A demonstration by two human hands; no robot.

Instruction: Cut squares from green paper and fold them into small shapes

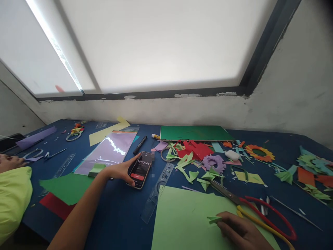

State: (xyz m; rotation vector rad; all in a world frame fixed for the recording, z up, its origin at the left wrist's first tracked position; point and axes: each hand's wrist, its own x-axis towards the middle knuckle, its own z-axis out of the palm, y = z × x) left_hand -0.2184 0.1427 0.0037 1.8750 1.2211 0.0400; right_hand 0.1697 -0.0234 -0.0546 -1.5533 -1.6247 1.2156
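Observation:
My left hand (120,172) is closed about the left side of a smartphone (142,168), thumb near its bottom and fingers at its upper edge. The phone lies on the blue table with a timer on its screen. Between the fingertips of my right hand (238,229) is a small folded piece of light green paper (213,219). That hand is over a large light green sheet (182,217). Scissors with red and yellow handles (240,201) lie beside it, partly across the sheet. A clear plastic ruler (158,192) sits between phone and sheet.
Paper scraps and folded pieces (192,149) are heaped beyond the sheet, near a green board (194,133). A black marker (139,144), a plastic packet of coloured paper (109,149) and a green sheet (69,187) lie leftward. Another person's yellow sleeve (14,199) is at far left.

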